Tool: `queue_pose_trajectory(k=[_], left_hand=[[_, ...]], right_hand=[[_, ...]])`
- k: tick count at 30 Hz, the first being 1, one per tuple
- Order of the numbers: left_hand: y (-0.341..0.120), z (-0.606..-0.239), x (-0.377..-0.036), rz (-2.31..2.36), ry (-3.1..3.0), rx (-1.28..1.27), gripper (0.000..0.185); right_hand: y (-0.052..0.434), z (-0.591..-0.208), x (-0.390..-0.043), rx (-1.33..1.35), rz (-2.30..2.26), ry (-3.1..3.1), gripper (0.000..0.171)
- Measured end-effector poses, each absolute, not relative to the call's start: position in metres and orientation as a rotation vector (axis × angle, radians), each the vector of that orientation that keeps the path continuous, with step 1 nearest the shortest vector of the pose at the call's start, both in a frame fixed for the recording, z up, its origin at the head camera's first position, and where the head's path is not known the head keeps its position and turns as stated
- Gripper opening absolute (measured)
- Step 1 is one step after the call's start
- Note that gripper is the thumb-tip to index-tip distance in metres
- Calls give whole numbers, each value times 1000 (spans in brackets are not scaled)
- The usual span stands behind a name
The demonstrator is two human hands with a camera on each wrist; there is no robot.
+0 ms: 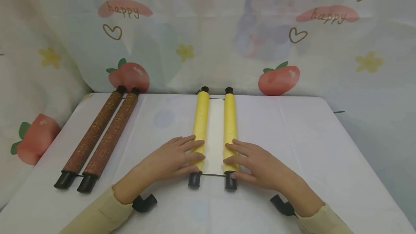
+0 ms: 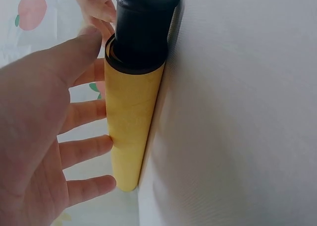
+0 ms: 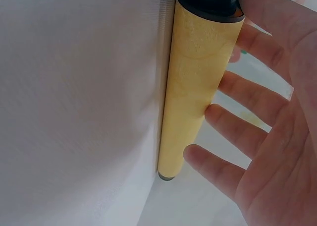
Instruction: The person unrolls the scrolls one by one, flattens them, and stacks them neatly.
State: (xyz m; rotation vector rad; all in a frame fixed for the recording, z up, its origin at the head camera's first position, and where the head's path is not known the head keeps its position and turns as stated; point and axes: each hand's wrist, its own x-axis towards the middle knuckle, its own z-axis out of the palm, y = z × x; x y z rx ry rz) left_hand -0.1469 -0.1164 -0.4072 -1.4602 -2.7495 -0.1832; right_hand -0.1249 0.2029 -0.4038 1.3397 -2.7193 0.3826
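A yellow scroll [image 1: 230, 118] lies on the table, its two rolls side by side with black end knobs and a strip of white paper between them. My left hand [image 1: 177, 156] rests on the near part of the left yellow roll, fingers spread and nearly straight, thumb by the black knob [image 2: 143, 18]. On the right yellow roll [image 3: 198, 87] my right hand [image 1: 260, 161] lies the same way, its thumb at the near knob [image 1: 231, 183]. Neither hand curls round its roll in the wrist views.
A brown scroll [image 1: 110, 140] with a flower pattern and black knobs lies slantwise at the left. White cloth covers the table [image 1: 282, 129]. Behind it hangs a printed curtain [image 1: 208, 46]. Black curved pieces [image 1: 145, 203] show beside both wrists.
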Motion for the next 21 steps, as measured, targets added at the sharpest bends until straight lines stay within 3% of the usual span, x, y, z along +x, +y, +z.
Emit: queue_pose_trajectory(k=[21], left_hand=[[-117, -408, -147, -170, -2754, -1451, 40]], right_hand=[[204, -401, -125, 1345, 386, -2696, 38]])
